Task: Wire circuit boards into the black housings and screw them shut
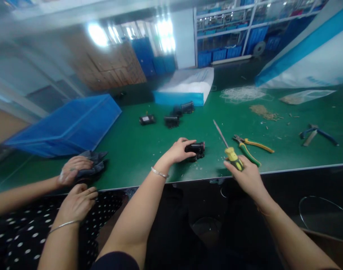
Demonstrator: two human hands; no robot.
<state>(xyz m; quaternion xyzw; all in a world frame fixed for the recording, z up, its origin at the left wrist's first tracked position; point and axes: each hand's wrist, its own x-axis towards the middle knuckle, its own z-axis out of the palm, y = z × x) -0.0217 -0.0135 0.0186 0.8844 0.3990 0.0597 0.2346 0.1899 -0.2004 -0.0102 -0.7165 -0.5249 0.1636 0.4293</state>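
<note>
My left hand point(179, 150) is closed round a small black cylindrical part point(196, 148) that rests on the green table point(149, 150) near its front edge. My right hand point(246, 175) grips the yellow handle of a screwdriver point(229, 149). Its metal shaft points up and to the left, a little to the right of the black part and apart from it.
Green-and-yellow pliers point(251, 145) lie right of the screwdriver, blue-handled pliers point(317, 133) farther right. Three more black parts point(171, 120) sit mid-table. A blue crate point(67, 125) stands left, a white-and-blue bag point(188, 90) behind. Another person's hands point(74, 170) hold a grey cloth point(94, 165) at the left edge.
</note>
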